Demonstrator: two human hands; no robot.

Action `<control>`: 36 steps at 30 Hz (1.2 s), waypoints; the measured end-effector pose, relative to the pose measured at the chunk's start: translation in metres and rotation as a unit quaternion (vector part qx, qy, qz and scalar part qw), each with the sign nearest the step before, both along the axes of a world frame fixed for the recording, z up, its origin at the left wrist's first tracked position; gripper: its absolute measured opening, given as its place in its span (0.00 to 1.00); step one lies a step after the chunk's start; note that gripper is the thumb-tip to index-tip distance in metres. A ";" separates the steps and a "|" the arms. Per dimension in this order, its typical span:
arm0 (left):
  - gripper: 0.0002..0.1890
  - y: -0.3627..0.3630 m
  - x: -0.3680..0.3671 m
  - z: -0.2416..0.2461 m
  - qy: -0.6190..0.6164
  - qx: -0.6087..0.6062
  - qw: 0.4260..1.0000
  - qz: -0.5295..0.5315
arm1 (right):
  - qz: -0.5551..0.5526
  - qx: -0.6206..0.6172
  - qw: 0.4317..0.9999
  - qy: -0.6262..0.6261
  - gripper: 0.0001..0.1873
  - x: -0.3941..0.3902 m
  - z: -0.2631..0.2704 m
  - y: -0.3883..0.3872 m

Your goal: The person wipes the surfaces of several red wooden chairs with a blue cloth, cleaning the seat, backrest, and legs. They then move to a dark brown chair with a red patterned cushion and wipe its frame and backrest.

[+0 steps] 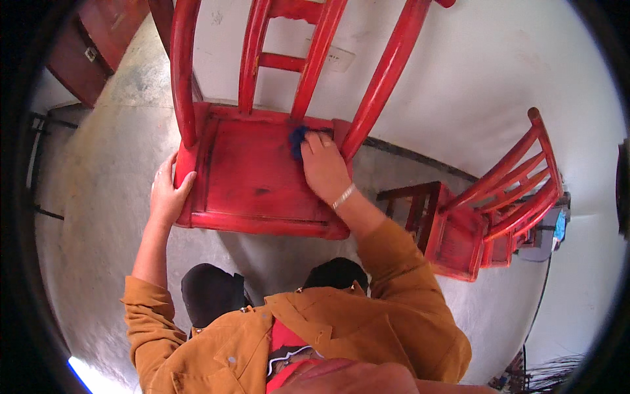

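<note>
A red painted wooden chair (256,172) stands before me, its seat worn dark in places and along the frame grooves. My left hand (167,189) grips the seat's left edge, thumb on top and fingers around the outer side. In my right hand (322,165) is a dark blue cloth (297,143), pressed to the seat near its back right corner. The hand covers part of the cloth. Behind the seat rises the chair's backrest (307,81), with two central slats joined by crosspieces and a curved post on either side.
More red wooden chairs (457,241) stand in a row to the right along the white wall (443,98). A wall socket (339,58) sits behind the backrest. Grey concrete floor (113,207) surrounds the chair. Dark red door panels (106,29) show at upper left. Bristles (556,372) appear at lower right.
</note>
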State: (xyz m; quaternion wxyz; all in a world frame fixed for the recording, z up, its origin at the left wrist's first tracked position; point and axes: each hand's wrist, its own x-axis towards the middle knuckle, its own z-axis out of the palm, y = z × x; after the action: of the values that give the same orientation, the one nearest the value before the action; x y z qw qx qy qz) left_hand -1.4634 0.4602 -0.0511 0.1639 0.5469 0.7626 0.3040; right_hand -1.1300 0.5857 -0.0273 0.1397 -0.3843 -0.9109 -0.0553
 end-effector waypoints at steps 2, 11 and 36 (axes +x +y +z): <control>0.34 -0.002 0.013 0.007 0.038 -0.033 0.999 0.016 | 0.025 -0.090 0.995 -0.030 0.14 0.023 -0.003 -0.029; 0.36 -0.001 0.046 0.015 0.096 -0.109 0.984 0.106 | -0.046 -0.331 0.758 0.560 0.12 0.143 0.060 0.022; 0.35 -0.007 0.049 0.021 0.036 -0.070 0.994 0.071 | -0.003 0.066 0.846 0.530 0.20 0.048 0.174 0.147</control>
State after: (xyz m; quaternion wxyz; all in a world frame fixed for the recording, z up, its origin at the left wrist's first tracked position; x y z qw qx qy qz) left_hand -1.4145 0.4527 -0.0304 0.1520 0.4889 0.8247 0.2403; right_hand -1.0820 0.7328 0.1469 0.6257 -0.3480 -0.6914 0.0966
